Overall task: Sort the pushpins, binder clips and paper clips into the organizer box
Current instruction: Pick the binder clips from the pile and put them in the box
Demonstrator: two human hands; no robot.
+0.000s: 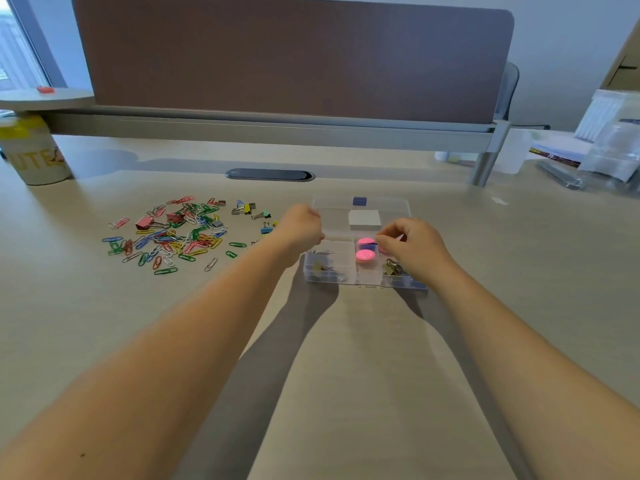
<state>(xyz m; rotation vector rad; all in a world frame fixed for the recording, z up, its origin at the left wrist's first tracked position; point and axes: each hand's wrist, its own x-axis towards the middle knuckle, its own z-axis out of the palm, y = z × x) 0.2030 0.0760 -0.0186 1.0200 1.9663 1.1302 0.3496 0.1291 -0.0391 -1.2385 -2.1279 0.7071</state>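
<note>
1. the clear organizer box [398, 206] is sitting open on the counter [346, 358], with pink pushpins [365, 255] lying in a middle compartment.
2. the right hand [412, 249] is hovering over them, its grip narrowing; whether it is pinching one, i cannot tell.
3. the left hand [300, 227] is curling at the box's left edge, apparently steadying it.
4. paper clips [166, 237] and binder clips [246, 208] are waiting, heaped to the left.
5. likely best: keeping each kind to one compartment, lifting few at once.

Yellow letters "UTE" on the paper cup [34, 157]
</note>
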